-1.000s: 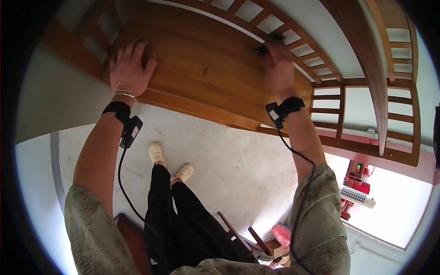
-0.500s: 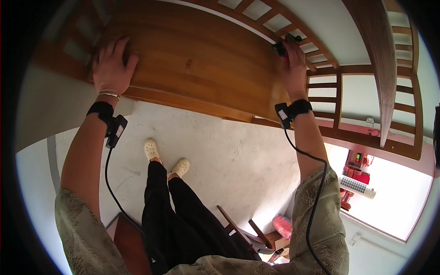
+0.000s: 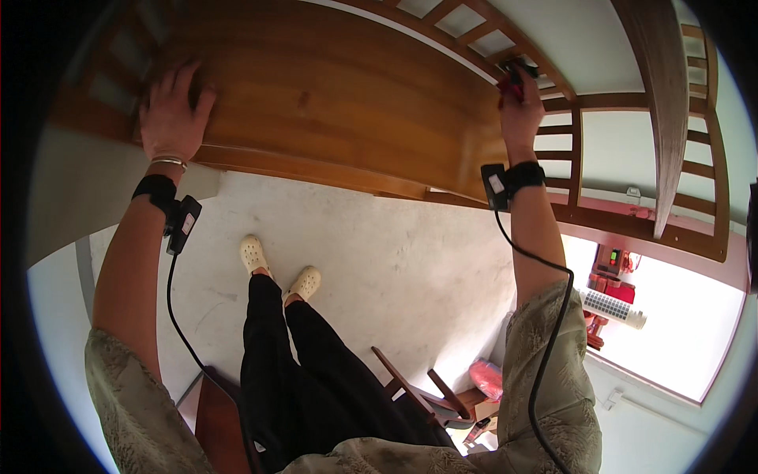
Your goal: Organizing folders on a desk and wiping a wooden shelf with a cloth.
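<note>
A large brown wooden panel (image 3: 332, 95) with slatted rails fills the top of the head view. My left hand (image 3: 172, 114) lies flat with fingers spread on its left part, near the lower edge. My right hand (image 3: 517, 99) is up at the panel's far right edge, closed around a small red and black object (image 3: 517, 75) pressed against the slatted rail (image 3: 545, 75). Most of that object is hidden by my fingers. Both wrists carry black bands with small boxes and cables.
Below the panel lies a pale concrete floor (image 3: 395, 261) with my legs and cream clogs (image 3: 280, 268). Another slatted wooden frame (image 3: 695, 189) stands at the right. Wooden pieces (image 3: 418, 387), a pink object (image 3: 485, 378) and red items (image 3: 612, 272) sit at the lower right.
My right hand has moved up and to the right along the panel's far edge with the small object. My left hand has shifted slightly left, still flat on the wood.
</note>
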The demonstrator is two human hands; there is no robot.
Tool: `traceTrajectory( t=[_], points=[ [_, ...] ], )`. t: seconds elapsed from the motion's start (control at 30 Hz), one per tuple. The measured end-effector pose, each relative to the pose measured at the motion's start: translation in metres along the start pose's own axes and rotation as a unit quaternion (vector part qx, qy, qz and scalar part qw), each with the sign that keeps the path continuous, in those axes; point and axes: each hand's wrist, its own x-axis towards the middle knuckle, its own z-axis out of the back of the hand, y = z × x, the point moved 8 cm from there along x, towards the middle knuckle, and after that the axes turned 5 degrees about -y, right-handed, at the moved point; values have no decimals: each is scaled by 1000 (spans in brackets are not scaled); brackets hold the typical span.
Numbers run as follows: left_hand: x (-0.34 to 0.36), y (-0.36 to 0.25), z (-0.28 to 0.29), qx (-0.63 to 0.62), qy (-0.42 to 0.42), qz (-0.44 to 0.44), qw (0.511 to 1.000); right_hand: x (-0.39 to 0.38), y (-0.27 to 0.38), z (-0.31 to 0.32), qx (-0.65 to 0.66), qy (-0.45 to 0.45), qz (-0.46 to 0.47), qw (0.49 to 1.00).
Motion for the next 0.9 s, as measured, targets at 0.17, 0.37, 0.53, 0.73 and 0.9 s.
traceTrajectory(
  t=[0.17, 0.37, 0.53, 0.73, 0.9],
  points=[
    [4, -4, -3, -4, 3, 0, 1000, -8, -41, -19, 15, 76, -136, 988],
    [1, -2, -3, -7, -14, -4, 1000, -34, -59, 23, -54, 47, -162, 984],
    [-3, 9, -2, 24, 12, -2, 1000, -21, -64, 44, -157, -118, -81, 977],
    [0, 3, -8, 26, 6, -5, 1000, -17, -127, 24, -155, -8, -220, 963],
    [-5, 9, -2, 23, 15, 7, 1000, -45, -101, 17, -30, 39, -427, 903]
  ],
)
